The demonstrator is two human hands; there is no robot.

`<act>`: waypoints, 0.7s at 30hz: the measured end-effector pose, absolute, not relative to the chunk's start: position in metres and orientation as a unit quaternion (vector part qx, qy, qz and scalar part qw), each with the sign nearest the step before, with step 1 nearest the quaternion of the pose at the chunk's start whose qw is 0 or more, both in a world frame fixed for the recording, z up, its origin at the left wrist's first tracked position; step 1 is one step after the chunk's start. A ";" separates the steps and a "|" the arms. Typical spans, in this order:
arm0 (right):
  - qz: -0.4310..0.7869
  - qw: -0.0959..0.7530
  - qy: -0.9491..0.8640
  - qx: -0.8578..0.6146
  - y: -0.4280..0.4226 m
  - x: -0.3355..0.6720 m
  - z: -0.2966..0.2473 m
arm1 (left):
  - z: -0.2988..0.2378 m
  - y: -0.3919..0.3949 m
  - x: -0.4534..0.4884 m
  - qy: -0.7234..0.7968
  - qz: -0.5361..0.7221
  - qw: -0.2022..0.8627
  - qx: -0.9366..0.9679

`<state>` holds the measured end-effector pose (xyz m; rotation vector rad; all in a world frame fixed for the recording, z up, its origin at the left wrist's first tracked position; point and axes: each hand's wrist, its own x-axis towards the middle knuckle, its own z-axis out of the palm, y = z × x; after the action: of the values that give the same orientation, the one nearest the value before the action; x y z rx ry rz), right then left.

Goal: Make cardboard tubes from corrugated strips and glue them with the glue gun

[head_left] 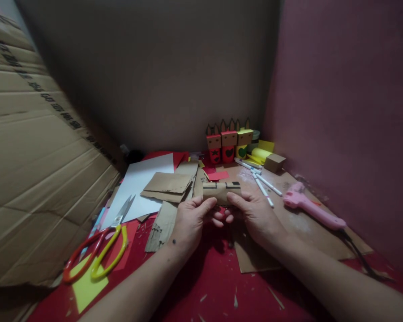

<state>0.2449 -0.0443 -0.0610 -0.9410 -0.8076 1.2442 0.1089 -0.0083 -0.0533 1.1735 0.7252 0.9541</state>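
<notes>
Gripping a small piece of brown cardboard [221, 194] at the centre of the clock face, a person's two bare hands work above a red-covered counter [218, 290]. The left hand [195, 212] has the piece's 9 o'clock end and the right hand [247, 209] its 3 o'clock end. On both hands the fingers are clamped on the cardboard, thumbs pressed to the near face and the other fingers curled underneath. Dark printed marks run along the piece's far edge.

At 12 o'clock, near the back wall, three little box figures stand side by side: two red figures [228, 146] and one yellow figure [243, 145], each with a brown upper part and pointed ear shapes. Yellow paper [262, 155] and a small brown box [274, 163] are at 2 o'clock. White pens [267, 183] lie scattered nearer, between 2 and 3, and a pink glue gun [314, 206] rests at 3.

Toward 9 o'clock are overlapping cardboard scraps [166, 184] and a white sheet [134, 179]. At 8, scissors [102, 249] with one red and one yellow handle lie with blades slightly parted. A large creased cardboard panel [36, 156] rises beyond, around 10.
</notes>
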 end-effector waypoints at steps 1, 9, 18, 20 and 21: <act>0.553 0.636 -0.362 -0.399 -0.045 0.244 -0.061 | -0.052 -0.009 0.108 0.333 0.424 0.665 0.516; 0.596 0.648 -0.348 -0.320 -0.043 0.244 -0.061 | -0.051 -0.010 0.107 0.336 0.437 0.649 0.525; 0.583 0.621 -0.383 -0.358 -0.043 0.247 -0.062 | -0.052 -0.004 0.104 0.321 0.421 0.671 0.520; 0.598 0.617 -0.378 -0.343 -0.044 0.248 -0.061 | -0.052 -0.004 0.104 0.330 0.432 0.650 0.532; 0.604 0.618 -0.376 -0.334 -0.044 0.249 -0.060 | -0.051 -0.004 0.104 0.332 0.429 0.641 0.542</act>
<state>0.2486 -0.0436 -0.0602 -0.7688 -0.8658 1.3912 0.1040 -0.0037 -0.0515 1.2366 0.7578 0.9783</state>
